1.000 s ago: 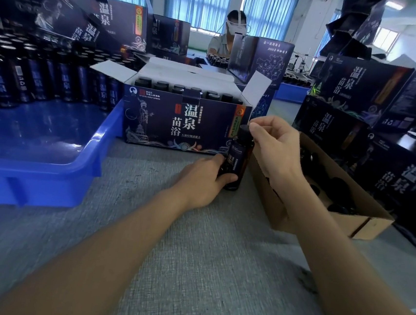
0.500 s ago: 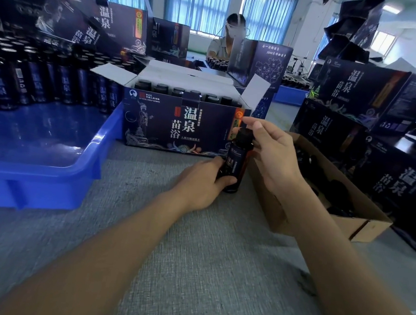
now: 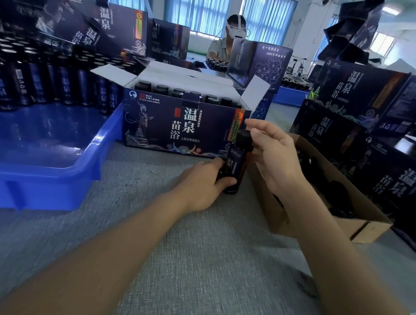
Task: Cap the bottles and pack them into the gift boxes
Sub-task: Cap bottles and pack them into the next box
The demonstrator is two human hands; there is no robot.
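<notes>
Dark glass forms the bottle (image 3: 234, 165) standing upright on the grey table cover (image 3: 192, 257) at the centre of the frame. It is just in front of the right end of the open gift box (image 3: 179, 126) and just left of the brown cardboard box (image 3: 269, 211). The left hand (image 3: 199, 184) is wrapped around the bottle's lower half, thumb across the front. A black cap (image 3: 244, 136) sits on its neck. The right hand (image 3: 275, 158) hovers just right of the cap, fingers loosely spread and gripping nothing; whether the thumb touches the cap I cannot tell. Rows of capped bottles (image 3: 177, 92) fill the gift box under its raised flaps. At the left, a blue tray (image 3: 35, 173) holds many more bottles (image 3: 31, 82) along its far side. Closed gift boxes (image 3: 360, 95) are stacked at the right.
</notes>
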